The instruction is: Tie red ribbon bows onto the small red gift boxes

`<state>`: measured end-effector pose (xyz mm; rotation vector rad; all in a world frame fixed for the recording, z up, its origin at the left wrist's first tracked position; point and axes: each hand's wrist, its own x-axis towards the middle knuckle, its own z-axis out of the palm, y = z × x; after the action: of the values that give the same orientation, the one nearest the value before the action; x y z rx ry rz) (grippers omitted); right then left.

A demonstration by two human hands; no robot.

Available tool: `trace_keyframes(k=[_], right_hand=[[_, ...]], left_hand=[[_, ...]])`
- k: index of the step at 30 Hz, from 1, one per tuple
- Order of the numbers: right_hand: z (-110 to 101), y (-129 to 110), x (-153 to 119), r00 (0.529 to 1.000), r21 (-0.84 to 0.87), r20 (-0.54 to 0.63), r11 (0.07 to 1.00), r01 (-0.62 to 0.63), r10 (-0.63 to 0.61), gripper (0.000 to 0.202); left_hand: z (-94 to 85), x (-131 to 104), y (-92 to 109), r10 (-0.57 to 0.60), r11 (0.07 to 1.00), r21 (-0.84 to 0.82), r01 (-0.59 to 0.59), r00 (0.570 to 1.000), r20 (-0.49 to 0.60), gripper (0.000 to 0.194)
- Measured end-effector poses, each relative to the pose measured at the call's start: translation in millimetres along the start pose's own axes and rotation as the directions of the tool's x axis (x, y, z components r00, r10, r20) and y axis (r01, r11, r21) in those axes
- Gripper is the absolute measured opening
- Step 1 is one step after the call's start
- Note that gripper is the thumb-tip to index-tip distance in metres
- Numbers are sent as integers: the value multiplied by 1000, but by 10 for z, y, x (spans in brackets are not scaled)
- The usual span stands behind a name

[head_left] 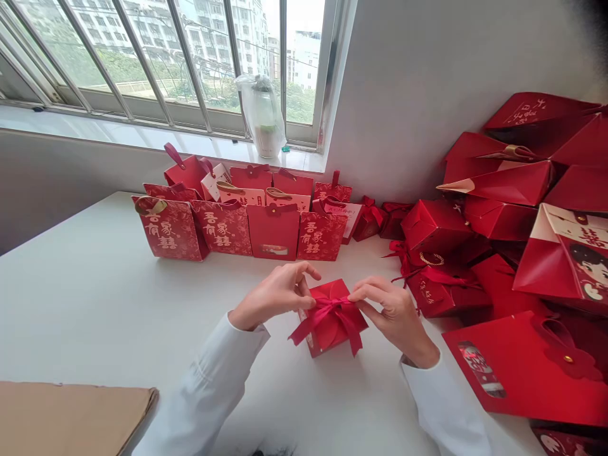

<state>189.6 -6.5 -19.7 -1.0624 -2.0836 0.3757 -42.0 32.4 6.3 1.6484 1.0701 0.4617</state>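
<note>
At the frame's lower center, we see the left hand (278, 296) and right hand (393, 315) pinching opposite sides of a pink ribbon bow (332, 306) atop a red box (338, 329) on the white tabletop (228, 354). Red gift bags (227, 229) line up above; more red boxes (434, 225) pile at right.

The sleeves (218, 380) are plain white, the ribbon (332, 307) crimson, the cardboard (71, 415) brown.
</note>
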Motion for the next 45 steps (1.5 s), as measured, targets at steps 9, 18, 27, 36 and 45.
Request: trace_keyframes(k=[9,18,27,36,45], right_hand=[[-155,62,-13,980,8,190,998,-62,60,15],[-241,-73,-10,954,23,268,989,-148,136,28],[-29,-128,20,985,2,165,999,-45,44,17],[-26,-131,14,961,94,276,995,-45,17,10],[-80,-55,42,947,124,135,944,-307,290,28]], left_hand=[[4,-69,97,22,951,310,-12,999,-29,23],[20,-230,160,127,904,426,-15,964,-234,16],[441,-360,394,151,789,614,7,967,-205,9],[651,-423,161,169,791,608,64,933,-317,20],[491,-560,268,152,877,474,-81,982,-114,19]])
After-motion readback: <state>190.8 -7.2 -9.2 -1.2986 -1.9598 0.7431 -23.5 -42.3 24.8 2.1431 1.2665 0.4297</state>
